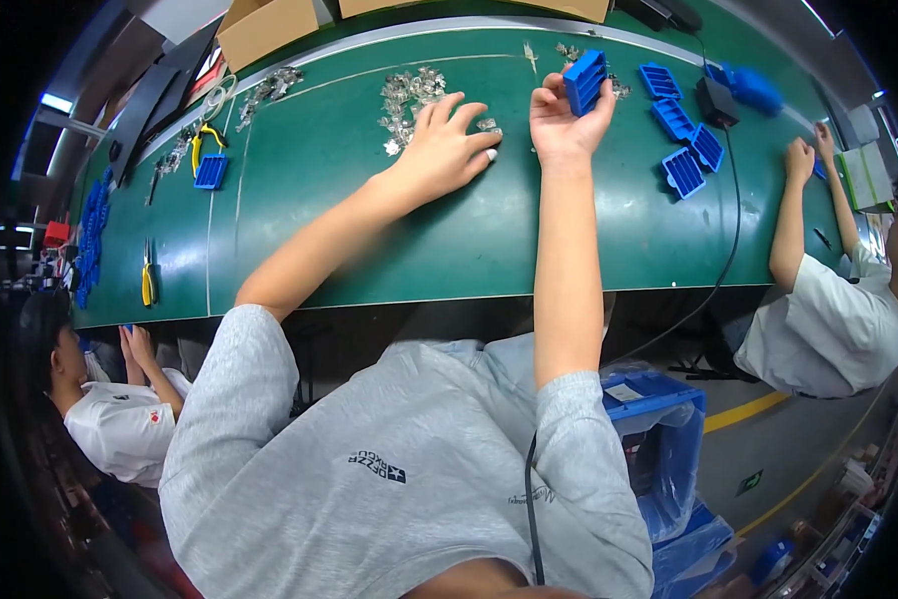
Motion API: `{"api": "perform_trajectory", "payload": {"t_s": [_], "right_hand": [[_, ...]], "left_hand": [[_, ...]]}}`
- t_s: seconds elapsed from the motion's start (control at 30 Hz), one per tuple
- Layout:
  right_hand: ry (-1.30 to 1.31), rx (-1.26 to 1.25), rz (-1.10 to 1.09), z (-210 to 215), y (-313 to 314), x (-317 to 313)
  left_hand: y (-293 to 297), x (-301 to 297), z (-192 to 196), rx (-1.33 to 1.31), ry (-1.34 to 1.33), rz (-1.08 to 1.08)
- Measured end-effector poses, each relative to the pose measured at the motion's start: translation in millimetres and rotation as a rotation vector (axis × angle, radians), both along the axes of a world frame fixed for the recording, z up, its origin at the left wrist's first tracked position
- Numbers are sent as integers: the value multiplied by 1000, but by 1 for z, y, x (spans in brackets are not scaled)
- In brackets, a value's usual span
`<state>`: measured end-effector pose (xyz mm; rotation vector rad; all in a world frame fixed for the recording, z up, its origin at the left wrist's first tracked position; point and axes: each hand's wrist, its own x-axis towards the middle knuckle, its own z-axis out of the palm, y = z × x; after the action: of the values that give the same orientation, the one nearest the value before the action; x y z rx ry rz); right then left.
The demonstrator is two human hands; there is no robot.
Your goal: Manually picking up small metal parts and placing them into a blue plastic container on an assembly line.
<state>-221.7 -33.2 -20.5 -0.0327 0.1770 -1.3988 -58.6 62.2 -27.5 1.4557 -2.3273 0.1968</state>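
My right hand point(561, 125) holds a blue ribbed plastic holder point(585, 80) raised just above the green table point(369, 230). My left hand point(447, 145) rests on the table with its fingers spread, fingertips pinching at a small metal piece point(488, 127). It sits at the edge of a pile of small shiny metal parts point(409, 100). Both forearms reach up from my grey shirt at the lower edge.
Three more blue holders point(682, 140) lie to the right by a black box point(716, 100) and its cable. Yellow-handled pliers point(205, 140), a blue holder point(210, 172) and more metal parts point(269, 88) lie left. Seated people work at both sides. Cardboard boxes point(267, 28) stand behind; blue bins point(658, 439) below.
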Motion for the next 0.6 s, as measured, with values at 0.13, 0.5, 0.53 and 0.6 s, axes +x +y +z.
{"api": "perform_trajectory", "payload": {"t_s": [0.13,0.5,0.53,0.6], "right_hand": [[7,8,28,-3,-3,-1],[64,-10,32,-3,-2,3],[65,-9,30,-3,-3,2],[34,-1,23,-6,-3,0]], "left_hand": [[18,1,1,86,26,-49],[-1,2,3,-46,129,-4],[-1,3,4,-40,119,-21],[16,3,1,26,114,-42]]}}
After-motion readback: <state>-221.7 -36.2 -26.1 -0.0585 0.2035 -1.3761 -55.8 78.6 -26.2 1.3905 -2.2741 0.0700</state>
